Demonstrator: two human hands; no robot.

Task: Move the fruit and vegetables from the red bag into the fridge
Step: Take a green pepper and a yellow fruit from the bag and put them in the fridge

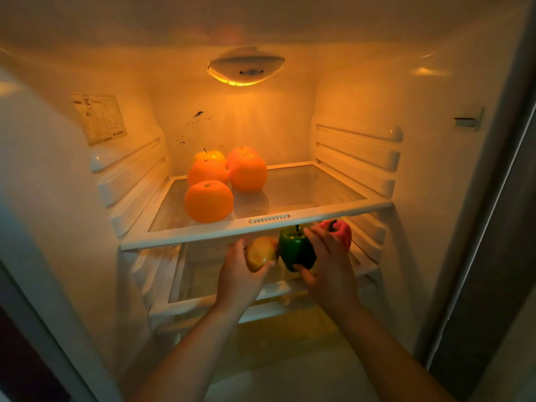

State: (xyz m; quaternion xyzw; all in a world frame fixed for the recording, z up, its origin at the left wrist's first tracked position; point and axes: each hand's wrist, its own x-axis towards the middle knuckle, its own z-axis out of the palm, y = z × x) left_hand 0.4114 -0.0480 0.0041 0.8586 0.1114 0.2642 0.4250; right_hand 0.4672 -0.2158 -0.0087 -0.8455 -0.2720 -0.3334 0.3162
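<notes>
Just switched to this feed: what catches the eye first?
The oranges clustered on the left of the upper shelf glow under the lamp. Below that shelf, the left hand holds a potato and the right hand grips a green pepper, a red pepper just behind it.

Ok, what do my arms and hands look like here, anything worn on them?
The left arm and right arm are bare as far as the picture shows, with no sleeves. The left hand and right hand have no gloves, and no watch, bracelet or ring shows, though the dim orange lighting could hide details.
</notes>
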